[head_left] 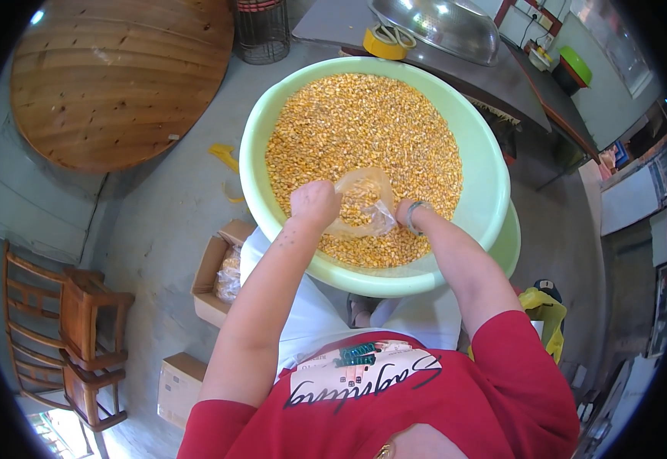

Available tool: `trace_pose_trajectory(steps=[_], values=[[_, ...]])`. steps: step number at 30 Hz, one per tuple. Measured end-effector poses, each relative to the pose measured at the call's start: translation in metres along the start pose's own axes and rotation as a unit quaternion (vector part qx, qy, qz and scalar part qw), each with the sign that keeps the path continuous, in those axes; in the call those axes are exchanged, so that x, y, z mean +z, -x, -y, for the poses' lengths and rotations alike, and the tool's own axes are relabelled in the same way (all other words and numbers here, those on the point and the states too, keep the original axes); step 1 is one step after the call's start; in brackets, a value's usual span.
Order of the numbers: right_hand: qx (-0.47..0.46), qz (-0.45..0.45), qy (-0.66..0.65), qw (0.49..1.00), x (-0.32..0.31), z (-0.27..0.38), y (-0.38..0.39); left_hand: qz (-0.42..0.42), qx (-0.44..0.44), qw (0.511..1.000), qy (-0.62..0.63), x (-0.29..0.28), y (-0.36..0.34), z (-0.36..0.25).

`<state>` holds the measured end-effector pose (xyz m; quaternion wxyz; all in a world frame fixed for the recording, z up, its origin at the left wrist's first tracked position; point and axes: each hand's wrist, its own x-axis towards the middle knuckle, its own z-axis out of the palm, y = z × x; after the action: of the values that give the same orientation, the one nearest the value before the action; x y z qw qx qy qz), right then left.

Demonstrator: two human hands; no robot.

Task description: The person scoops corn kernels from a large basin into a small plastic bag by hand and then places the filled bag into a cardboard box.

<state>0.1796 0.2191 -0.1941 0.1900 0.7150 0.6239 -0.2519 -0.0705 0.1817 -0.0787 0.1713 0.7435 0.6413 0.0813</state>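
Note:
A large pale green basin (pixel 494 180) in front of me holds a broad bed of yellow corn kernels (pixel 371 115). Over the near part of the kernels, a clear plastic bag (pixel 383 187) is spread with its mouth apart. My left hand (pixel 316 203) is closed on the bag's left edge. Low at the bag's right side is my right hand (pixel 407 214), with a bracelet (pixel 415 213) at its wrist. The fingers of that hand are hidden, so whether they grip the bag or kernels does not show.
Left of the basin, an open cardboard box (pixel 209 279) holds plastic bags; another box (pixel 180 389) is nearer. Wooden chairs (pixel 81 321) and a round wooden tabletop (pixel 119 84) stand farther left. A metal basin (pixel 444 30) and yellow tape roll (pixel 385 46) lie on the far table.

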Motion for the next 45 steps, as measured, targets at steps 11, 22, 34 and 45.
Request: trace_pose_trajectory(steps=[11, 22, 34, 45], values=[[-0.118, 0.091, -0.535, 0.832, -0.098, 0.047, 0.085, 0.006, 0.002, 1.0, -0.009, 0.003, -0.001, 0.004], [-0.15, -0.113, -0.148, 0.971, -0.056, 0.102, 0.057, -0.032, 0.013, 0.999, 0.02, 0.007, 0.0, 0.003], [-0.199, -0.091, -0.533, 0.817, -0.087, 0.049, 0.059, 0.013, -0.003, 1.0, 0.007, 0.004, 0.002, 0.005], [-0.057, -0.083, -0.103, 0.99, -0.017, 0.008, 0.001, 0.031, -0.015, 0.999, -0.033, 0.001, 0.001, -0.002]])
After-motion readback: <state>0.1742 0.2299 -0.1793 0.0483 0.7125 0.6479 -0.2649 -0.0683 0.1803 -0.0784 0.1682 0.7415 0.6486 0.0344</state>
